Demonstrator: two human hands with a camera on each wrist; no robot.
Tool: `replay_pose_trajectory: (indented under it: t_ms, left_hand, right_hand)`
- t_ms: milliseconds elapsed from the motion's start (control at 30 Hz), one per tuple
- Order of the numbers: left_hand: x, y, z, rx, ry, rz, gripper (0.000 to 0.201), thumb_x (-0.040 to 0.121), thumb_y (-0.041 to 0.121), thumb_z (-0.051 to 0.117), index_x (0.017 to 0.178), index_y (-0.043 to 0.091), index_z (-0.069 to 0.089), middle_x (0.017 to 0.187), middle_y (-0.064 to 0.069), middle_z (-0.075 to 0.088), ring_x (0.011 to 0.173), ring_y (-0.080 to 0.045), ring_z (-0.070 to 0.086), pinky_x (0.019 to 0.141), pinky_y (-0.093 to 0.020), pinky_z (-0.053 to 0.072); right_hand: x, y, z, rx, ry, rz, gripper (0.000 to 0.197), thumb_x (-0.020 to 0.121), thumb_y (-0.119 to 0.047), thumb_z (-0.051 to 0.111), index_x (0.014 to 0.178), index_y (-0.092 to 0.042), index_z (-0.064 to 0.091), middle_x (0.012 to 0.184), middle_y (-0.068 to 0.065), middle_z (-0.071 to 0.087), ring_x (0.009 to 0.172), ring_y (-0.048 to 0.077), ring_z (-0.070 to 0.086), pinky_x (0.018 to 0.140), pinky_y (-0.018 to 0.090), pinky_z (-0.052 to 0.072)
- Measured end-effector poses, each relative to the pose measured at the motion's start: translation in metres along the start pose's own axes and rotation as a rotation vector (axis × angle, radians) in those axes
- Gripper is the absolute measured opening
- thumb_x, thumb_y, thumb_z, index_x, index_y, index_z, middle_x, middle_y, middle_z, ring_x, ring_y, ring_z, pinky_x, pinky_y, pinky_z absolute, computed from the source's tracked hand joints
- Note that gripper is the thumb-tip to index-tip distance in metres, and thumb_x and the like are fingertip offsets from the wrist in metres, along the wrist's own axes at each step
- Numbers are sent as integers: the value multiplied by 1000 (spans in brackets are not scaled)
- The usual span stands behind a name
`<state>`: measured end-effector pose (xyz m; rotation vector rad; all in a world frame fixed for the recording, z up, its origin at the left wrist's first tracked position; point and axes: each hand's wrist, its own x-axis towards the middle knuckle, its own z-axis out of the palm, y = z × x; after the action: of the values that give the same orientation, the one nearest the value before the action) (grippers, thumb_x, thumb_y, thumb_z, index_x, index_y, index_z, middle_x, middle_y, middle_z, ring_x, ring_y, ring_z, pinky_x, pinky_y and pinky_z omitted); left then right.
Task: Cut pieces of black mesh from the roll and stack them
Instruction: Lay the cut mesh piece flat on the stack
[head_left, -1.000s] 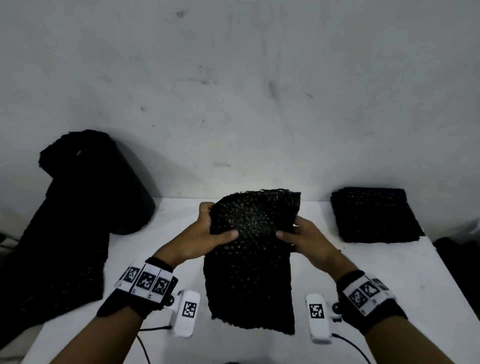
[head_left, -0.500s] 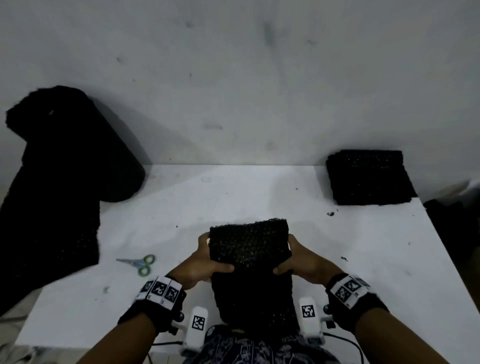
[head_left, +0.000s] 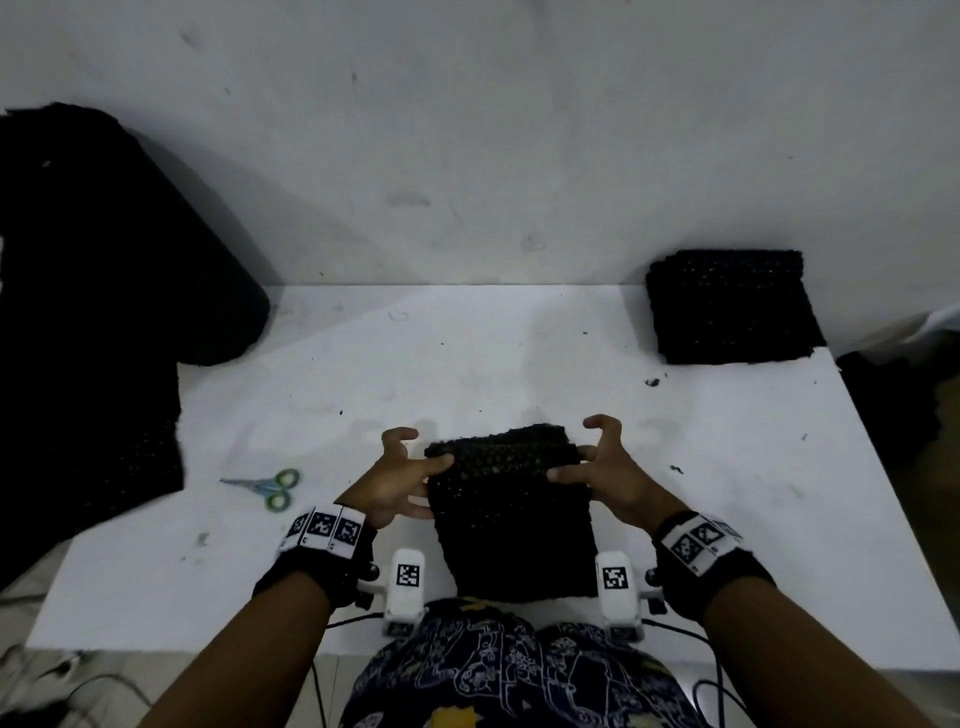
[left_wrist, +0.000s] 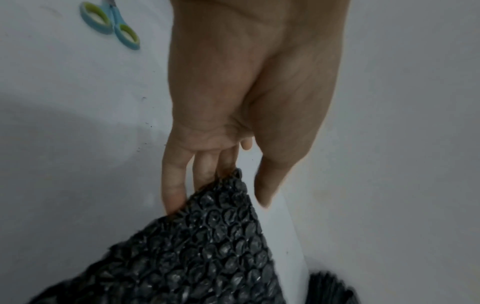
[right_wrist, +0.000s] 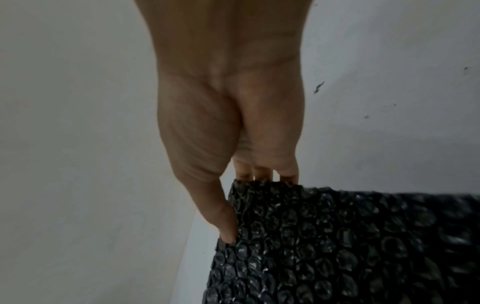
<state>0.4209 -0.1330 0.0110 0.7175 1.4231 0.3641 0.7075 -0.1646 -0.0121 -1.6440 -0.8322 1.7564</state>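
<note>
A cut piece of black mesh (head_left: 511, 519) lies at the table's front edge, its far edge doubled over, between my two hands. My left hand (head_left: 395, 483) is at its far left corner: in the left wrist view the straight fingers (left_wrist: 207, 170) reach behind the mesh (left_wrist: 194, 246) and the thumb stands just off its edge. My right hand (head_left: 608, 478) pinches the far right corner; its thumb (right_wrist: 223, 222) presses the mesh (right_wrist: 337, 246) with fingers behind. The stack of cut pieces (head_left: 727, 306) sits back right. The big black roll (head_left: 104, 260) stands far left.
Blue and green scissors (head_left: 267, 486) lie left of my left hand, also seen as scissors (left_wrist: 111, 24) in the left wrist view. Small black scraps dot the white table (head_left: 519, 364). A wall closes the back; the table's right edge runs just past the stack.
The mesh piece came down from in front of the wall to the table's front edge. My left thumb has lifted off it. The view tilted down, showing the scissors.
</note>
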Motion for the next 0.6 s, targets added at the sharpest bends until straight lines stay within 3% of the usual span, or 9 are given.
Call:
replay_pose_trajectory:
  t_ms: [67, 133, 233, 367, 433, 500, 600]
  left_hand:
    - [-2, 6, -7, -39, -122, 1, 58, 86, 2, 74, 127, 29, 42, 115, -11, 63, 90, -27, 66, 84, -51, 56]
    - [-4, 9, -11, 2, -210, 47, 54, 81, -14, 71, 119, 20, 55, 102, -9, 66, 90, -24, 68, 90, -46, 54]
    - [-3, 11, -10, 140, -160, 149, 53, 74, -25, 69, 113, 11, 64, 99, -10, 69, 86, -19, 69, 78, -29, 58]
    - [3, 15, -6, 283, -2, 246, 38, 82, -16, 67, 102, 16, 70, 97, -8, 73, 94, -22, 67, 74, -21, 56]
    - [2, 22, -5, 380, 34, 277, 30, 88, -6, 66, 104, 19, 71, 98, -4, 71, 88, -16, 66, 69, -19, 52]
    - [-1, 29, -7, 430, 24, 278, 25, 93, 4, 65, 111, 20, 70, 99, 1, 70, 85, -9, 62, 67, -19, 48]
    - [-6, 36, -16, 397, -29, 253, 21, 96, 15, 64, 115, 23, 69, 103, 0, 72, 89, -10, 63, 71, -24, 49]
  right_hand:
    - [1, -3, -1, 25, -6, -54, 70, 79, 20, 67, 119, -24, 31, 112, 20, 56, 82, 29, 64, 61, 36, 56]
    - [3, -5, -1, 59, -9, -96, 55, 78, 26, 61, 111, -16, 45, 100, 20, 60, 72, 26, 65, 57, 30, 54]
    - [6, -8, 2, 23, 24, -174, 36, 82, 20, 64, 107, -4, 60, 93, 21, 68, 76, 24, 67, 64, 25, 54]
    - [14, -17, 2, -311, 154, -257, 28, 87, -3, 71, 110, -18, 69, 102, 3, 74, 94, 17, 69, 77, 24, 53]
    - [13, -24, 1, -441, 185, -277, 20, 89, -12, 71, 107, -21, 71, 103, -3, 72, 97, 11, 67, 82, 26, 54]
    - [10, -29, -1, -462, 171, -278, 14, 91, -16, 69, 101, -25, 70, 99, -4, 72, 93, 13, 68, 78, 28, 55]
    - [4, -34, -2, -345, 142, -255, 14, 92, -17, 68, 103, -26, 66, 89, 4, 74, 83, 23, 70, 72, 34, 57]
